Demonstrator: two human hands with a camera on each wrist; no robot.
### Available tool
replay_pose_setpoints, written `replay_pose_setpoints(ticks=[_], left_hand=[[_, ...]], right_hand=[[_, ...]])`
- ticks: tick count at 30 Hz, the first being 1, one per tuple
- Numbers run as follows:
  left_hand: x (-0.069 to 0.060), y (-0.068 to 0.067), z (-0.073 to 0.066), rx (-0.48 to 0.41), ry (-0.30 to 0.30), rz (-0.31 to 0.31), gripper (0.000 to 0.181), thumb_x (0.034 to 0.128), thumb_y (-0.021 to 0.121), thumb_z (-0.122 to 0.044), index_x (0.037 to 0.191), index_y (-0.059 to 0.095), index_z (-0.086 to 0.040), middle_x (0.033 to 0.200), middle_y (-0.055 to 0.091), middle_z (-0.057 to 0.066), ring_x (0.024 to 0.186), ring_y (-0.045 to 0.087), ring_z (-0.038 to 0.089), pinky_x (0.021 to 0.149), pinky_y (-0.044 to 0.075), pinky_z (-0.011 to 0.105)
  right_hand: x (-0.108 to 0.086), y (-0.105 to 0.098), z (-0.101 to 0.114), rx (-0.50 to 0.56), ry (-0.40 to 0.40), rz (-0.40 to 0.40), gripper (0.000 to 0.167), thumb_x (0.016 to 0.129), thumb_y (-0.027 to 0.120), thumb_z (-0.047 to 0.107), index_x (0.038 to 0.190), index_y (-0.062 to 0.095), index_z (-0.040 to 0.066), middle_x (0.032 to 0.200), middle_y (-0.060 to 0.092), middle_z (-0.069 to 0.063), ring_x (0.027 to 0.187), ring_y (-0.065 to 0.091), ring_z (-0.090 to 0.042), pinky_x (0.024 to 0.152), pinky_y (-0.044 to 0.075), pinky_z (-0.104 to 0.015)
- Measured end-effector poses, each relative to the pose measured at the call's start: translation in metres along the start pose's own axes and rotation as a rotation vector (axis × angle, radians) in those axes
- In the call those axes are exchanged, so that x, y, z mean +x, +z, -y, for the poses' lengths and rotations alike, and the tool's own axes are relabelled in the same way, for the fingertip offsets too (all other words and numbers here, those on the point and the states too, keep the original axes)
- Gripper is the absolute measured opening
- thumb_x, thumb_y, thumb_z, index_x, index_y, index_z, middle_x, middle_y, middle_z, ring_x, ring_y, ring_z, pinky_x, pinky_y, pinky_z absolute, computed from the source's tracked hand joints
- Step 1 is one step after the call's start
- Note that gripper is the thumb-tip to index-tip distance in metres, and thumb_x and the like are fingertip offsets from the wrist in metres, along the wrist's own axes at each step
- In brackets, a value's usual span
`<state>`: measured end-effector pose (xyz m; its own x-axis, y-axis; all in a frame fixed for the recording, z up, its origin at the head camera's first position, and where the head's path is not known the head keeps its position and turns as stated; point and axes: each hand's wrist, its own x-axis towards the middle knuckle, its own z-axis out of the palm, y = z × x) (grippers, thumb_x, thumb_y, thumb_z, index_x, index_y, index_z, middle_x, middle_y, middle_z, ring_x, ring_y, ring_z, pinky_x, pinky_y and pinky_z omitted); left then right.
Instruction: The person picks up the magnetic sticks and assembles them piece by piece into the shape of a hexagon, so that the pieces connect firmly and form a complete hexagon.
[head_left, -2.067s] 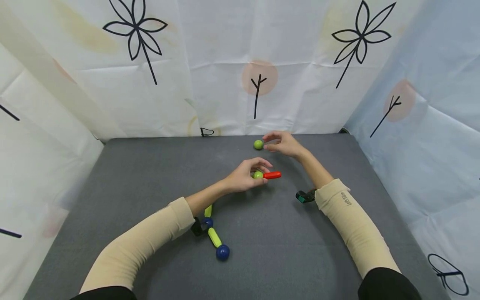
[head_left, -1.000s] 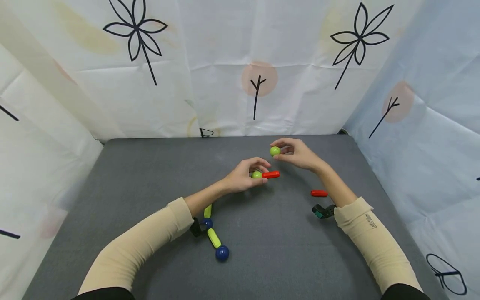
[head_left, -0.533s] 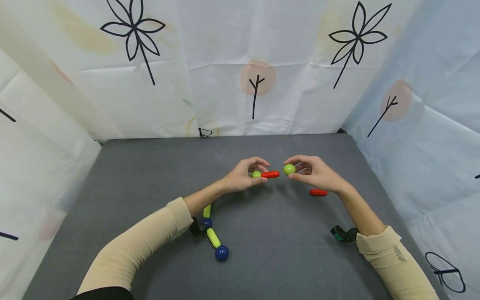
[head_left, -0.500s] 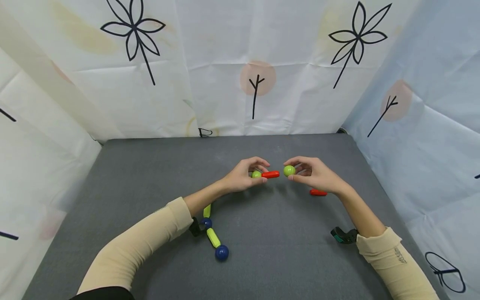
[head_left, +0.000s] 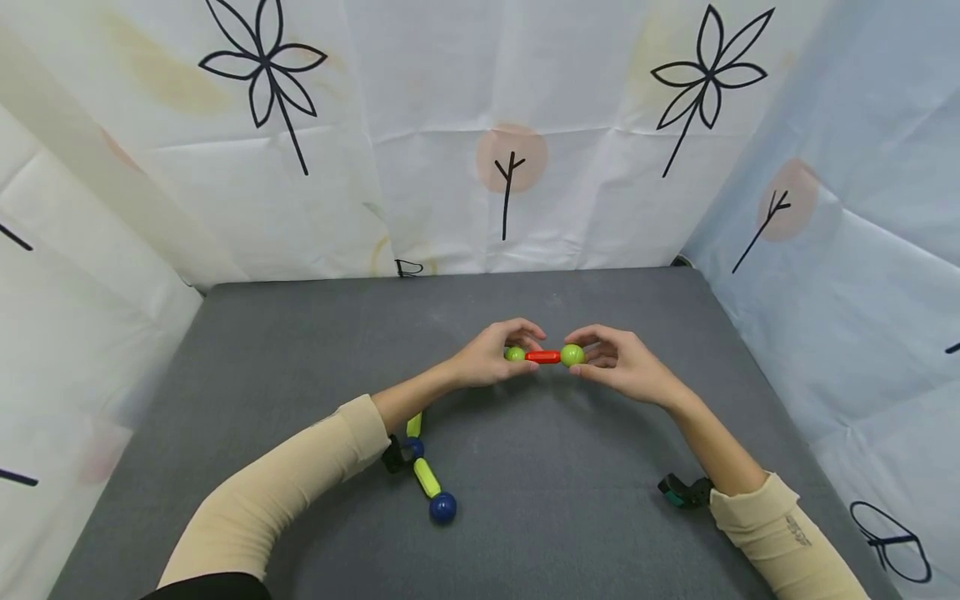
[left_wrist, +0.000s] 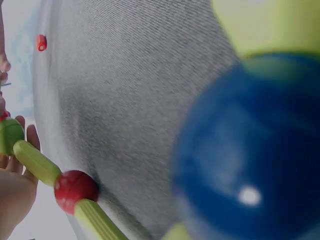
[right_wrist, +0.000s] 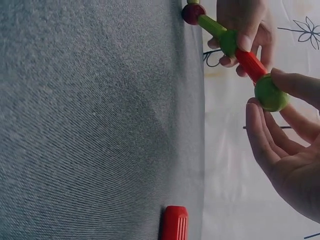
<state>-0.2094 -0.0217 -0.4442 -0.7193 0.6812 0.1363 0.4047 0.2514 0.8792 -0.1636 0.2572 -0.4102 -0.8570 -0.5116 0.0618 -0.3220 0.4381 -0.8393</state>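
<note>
In the head view my left hand (head_left: 491,357) pinches a red magnetic rod (head_left: 543,357) where it meets a green ball (head_left: 515,354). My right hand (head_left: 628,362) grips a second green ball (head_left: 572,355) between thumb and fingers, and this ball touches the rod's free end. From the left-hand ball a yellow-green rod (right_wrist: 211,25) runs on to a dark red ball (right_wrist: 193,13) in the right wrist view. The left wrist view shows that red ball (left_wrist: 75,191) joined to another yellow-green rod (left_wrist: 97,220). This chain is held above the grey table.
A loose red rod (right_wrist: 175,222) lies on the grey table (head_left: 547,500), hidden by the right arm in the head view. Near the left wrist are blue balls (head_left: 443,507) and yellow-green rods (head_left: 427,478), partly covered by the sleeve. A patterned cloth (head_left: 435,167) hangs behind.
My right hand took the green ball from the far table edge and brought it toward me, against the red rod's end. My left hand has stayed nearly still.
</note>
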Motion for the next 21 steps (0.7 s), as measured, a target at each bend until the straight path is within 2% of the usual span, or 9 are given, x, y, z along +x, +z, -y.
replay_pose_setpoints(ticks=[7,12,18,20,21], left_hand=[[0.007,0.008,-0.014,0.030,0.007,-0.013,0.045,0.0964,0.082,-0.006,0.137,0.064,-0.005,0.121,0.081,0.013,0.108,0.077,0.020,0.092,0.059,0.026],[0.012,0.013,-0.021,0.027,0.021,-0.008,0.045,0.0962,0.083,-0.010,0.136,0.063,-0.005,0.122,0.082,0.012,0.106,0.079,0.018,0.089,0.061,0.025],[0.017,0.018,-0.024,0.055,0.039,-0.028,0.050,0.0903,0.090,-0.016,0.133,0.066,-0.007,0.119,0.082,0.010,0.105,0.079,0.015,0.088,0.060,0.021],[0.017,0.019,-0.024,0.060,0.047,-0.026,0.050,0.0894,0.091,-0.017,0.132,0.067,-0.008,0.118,0.082,0.010,0.104,0.079,0.014,0.088,0.060,0.020],[0.018,0.020,-0.024,0.060,0.050,-0.024,0.050,0.0891,0.092,-0.017,0.132,0.067,-0.008,0.118,0.082,0.010,0.104,0.079,0.013,0.089,0.060,0.020]], right_hand=[[-0.007,-0.003,0.003,0.051,0.032,-0.041,0.037,0.101,0.075,0.004,0.137,0.067,-0.003,0.134,0.071,-0.026,0.109,0.080,-0.025,0.088,0.063,-0.024],[-0.010,-0.003,0.002,0.076,0.055,-0.057,0.036,0.102,0.074,0.005,0.137,0.067,-0.003,0.136,0.069,-0.027,0.106,0.080,-0.022,0.086,0.062,-0.024],[-0.012,-0.001,0.002,0.100,0.060,-0.107,0.033,0.101,0.076,0.005,0.131,0.068,-0.004,0.119,0.071,-0.025,0.099,0.081,-0.016,0.080,0.062,-0.024],[-0.014,-0.002,0.002,0.096,0.056,-0.112,0.032,0.101,0.076,0.006,0.130,0.068,-0.004,0.118,0.072,-0.024,0.096,0.081,-0.014,0.073,0.061,-0.026],[-0.015,-0.003,0.002,0.092,0.051,-0.112,0.032,0.101,0.076,0.006,0.130,0.068,-0.004,0.118,0.072,-0.024,0.097,0.081,-0.013,0.073,0.061,-0.027]])
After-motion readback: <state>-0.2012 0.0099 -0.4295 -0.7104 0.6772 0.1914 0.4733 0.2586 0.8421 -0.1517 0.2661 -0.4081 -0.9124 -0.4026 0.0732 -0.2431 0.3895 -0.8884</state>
